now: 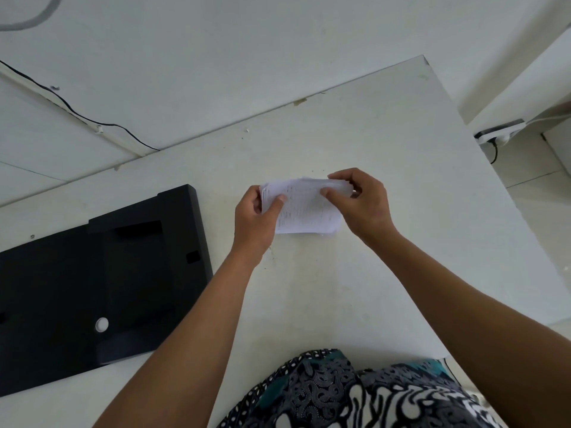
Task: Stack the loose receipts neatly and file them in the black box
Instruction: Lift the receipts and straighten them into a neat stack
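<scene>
The left hand (256, 211) and right hand (360, 200) pinch opposite ends of a thin rectangular sheaf of white printed paper receipts (304, 208) above the matte white table (386, 149), right of the flat black box (102, 279).

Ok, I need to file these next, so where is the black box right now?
In the head view the black box lies flat on the white table at the person's left, beside the left hand, which holds the receipts.
</scene>
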`<state>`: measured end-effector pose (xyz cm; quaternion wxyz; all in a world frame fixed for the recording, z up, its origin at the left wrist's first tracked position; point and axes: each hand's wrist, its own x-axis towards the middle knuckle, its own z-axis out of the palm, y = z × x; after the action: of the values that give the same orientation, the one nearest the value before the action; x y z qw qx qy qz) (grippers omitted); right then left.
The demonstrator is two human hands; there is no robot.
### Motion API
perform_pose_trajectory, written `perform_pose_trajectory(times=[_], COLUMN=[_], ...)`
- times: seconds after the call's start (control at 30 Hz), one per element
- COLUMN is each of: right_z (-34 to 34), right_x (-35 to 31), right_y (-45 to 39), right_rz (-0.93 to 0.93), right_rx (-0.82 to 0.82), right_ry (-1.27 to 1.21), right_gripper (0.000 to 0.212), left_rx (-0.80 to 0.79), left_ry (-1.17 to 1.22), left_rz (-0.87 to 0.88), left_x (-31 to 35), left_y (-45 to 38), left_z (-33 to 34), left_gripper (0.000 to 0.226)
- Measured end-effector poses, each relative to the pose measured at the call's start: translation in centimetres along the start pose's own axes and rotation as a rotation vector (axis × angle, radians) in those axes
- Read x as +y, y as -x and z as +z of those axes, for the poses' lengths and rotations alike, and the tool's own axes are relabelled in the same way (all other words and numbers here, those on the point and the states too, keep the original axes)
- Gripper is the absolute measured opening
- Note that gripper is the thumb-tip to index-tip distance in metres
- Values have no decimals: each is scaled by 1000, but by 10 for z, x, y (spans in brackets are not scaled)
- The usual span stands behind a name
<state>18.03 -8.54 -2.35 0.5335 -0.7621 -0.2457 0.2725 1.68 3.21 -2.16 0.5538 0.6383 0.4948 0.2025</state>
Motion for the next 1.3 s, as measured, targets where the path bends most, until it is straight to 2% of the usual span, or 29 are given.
perform_pose_trajectory(times=[0.17, 0.37, 0.67, 1.0, 1.13, 1.3], right_z=[7, 7, 3, 7, 3, 3], right_x=[0, 0, -14, -30, -30, -32], right_y=[1, -4, -10, -18, -19, -20], right_rz=[4, -4, -106, -209, -230, -192], right_rx=[-32, -53, -24, -38, -121, -146], right_ry=[-15, 63, 126, 130, 205, 178], right_gripper=[5, 7, 8, 9, 22, 18], left_rx=[3, -61, -130, -195, -200, -214], left_ry=[32, -134, -231, -242, -225, -232], left_rz=[-68, 54, 197, 165, 129, 107], left_x=[-13, -14, -13, 3, 3, 2], left_y=[2, -3, -2, -11, -12, -11], left_z=[-1, -4, -4, -8, -10, -10], left_gripper=[17, 14, 11, 13, 11, 11])
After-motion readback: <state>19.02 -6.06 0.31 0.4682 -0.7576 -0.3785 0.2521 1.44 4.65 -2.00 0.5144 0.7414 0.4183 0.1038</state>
